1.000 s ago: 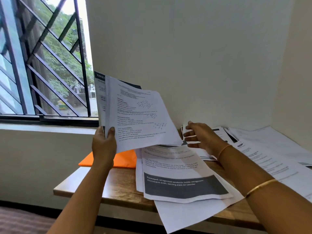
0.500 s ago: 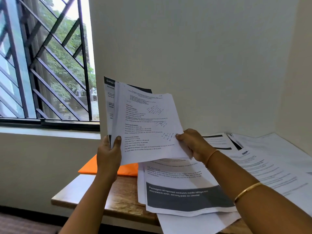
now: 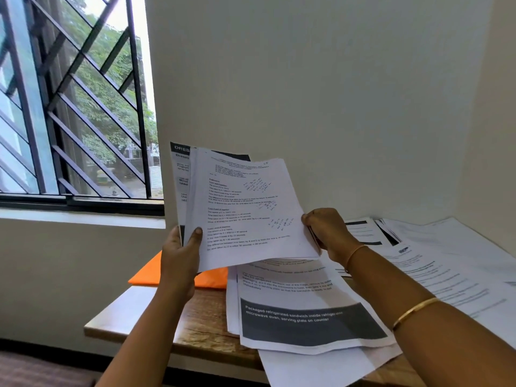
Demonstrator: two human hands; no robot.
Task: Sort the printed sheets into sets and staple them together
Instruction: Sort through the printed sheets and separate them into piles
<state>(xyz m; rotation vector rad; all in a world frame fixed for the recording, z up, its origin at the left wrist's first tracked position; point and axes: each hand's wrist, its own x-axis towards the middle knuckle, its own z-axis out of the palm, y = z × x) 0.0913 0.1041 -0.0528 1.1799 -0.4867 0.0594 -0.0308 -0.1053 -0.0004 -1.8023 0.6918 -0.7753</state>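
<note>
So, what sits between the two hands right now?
In the head view, only the held sheets span it: left hand grips their lower left corner, right hand pinches their right edge.

daylight falls through a window on the left, barred by a dark diagonal grille with green trees beyond, while plain white walls meet in a corner above a wooden table, and the floor is perhaps dark carpet.
</note>
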